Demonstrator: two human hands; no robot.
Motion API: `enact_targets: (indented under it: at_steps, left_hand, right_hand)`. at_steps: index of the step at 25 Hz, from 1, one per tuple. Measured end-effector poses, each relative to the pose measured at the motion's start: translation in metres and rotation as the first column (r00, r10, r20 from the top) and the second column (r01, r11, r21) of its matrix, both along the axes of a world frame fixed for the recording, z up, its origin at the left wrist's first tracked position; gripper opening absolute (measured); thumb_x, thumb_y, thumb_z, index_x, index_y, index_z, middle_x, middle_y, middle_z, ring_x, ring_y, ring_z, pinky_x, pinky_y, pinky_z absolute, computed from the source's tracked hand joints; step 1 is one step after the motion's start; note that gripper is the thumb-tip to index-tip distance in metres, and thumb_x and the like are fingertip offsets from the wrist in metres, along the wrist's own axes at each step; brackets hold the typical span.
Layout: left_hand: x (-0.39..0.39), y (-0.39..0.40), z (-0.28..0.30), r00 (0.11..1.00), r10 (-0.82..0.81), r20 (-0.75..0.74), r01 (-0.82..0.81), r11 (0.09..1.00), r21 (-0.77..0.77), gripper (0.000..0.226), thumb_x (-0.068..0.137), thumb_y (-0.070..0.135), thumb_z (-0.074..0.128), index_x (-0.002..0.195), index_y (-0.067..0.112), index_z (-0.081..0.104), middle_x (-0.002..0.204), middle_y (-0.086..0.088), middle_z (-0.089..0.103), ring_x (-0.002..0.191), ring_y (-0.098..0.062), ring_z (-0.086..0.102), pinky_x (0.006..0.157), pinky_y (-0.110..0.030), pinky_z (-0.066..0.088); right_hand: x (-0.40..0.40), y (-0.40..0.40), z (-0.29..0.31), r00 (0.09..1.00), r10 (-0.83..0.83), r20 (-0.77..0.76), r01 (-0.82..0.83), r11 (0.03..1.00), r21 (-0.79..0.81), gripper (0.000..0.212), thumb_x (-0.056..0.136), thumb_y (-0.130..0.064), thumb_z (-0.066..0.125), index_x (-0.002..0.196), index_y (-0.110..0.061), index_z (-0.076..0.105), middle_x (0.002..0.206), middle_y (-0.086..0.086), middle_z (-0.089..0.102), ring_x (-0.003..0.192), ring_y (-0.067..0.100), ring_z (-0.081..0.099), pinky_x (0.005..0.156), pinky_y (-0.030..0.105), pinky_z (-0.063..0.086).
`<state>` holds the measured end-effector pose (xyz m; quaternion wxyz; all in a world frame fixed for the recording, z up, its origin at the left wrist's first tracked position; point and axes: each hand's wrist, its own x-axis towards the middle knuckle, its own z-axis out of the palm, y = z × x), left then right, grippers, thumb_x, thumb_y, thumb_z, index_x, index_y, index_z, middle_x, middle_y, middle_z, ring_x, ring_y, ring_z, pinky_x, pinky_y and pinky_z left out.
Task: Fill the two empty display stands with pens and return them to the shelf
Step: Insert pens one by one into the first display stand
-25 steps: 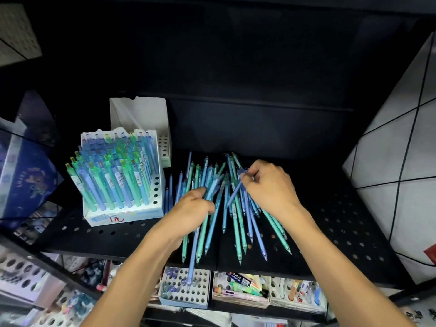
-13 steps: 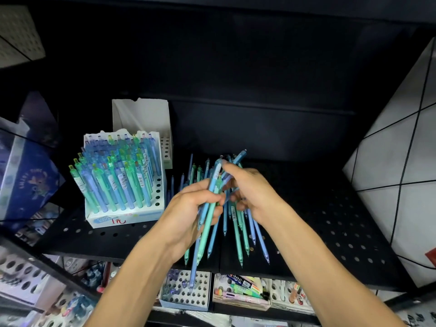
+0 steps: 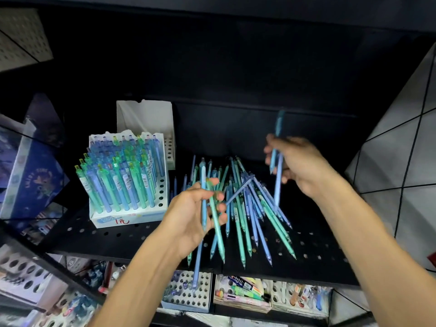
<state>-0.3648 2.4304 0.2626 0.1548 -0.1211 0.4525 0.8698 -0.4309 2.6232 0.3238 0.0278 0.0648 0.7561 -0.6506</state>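
The right hand has lifted away from the pile, its fingers now pinching two blue pens — collecting goes on. The left hand grips a bundle. Slim, translucent plastic loose pens lie on the perforated shelf, beside a full stand.

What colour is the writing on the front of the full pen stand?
Red, on the full pen stand's white front; seen in the head view.
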Motion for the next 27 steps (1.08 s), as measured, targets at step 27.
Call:
enact_targets:
  at_steps: [27]
  left_hand:
    - [-0.029, 0.109, 0.038, 0.905, 0.043, -0.424, -0.021, 0.998, 0.056, 0.022, 0.106, 0.023, 0.041, 0.107, 0.013, 0.061, 0.068, -0.001, 0.044, 0.053, -0.009, 0.035, 0.050, -0.022, 0.033]
  right_hand:
    - [0.042, 0.079, 0.010, 0.988, 0.072, -0.135, -0.043, 0.978, 0.204, 0.014, 0.103, -0.023, 0.051, 0.108, -0.013, 0.059, 0.075, 0.006, 0.074, 0.057, 0.016, 0.061, 0.041, 0.023, 0.042]
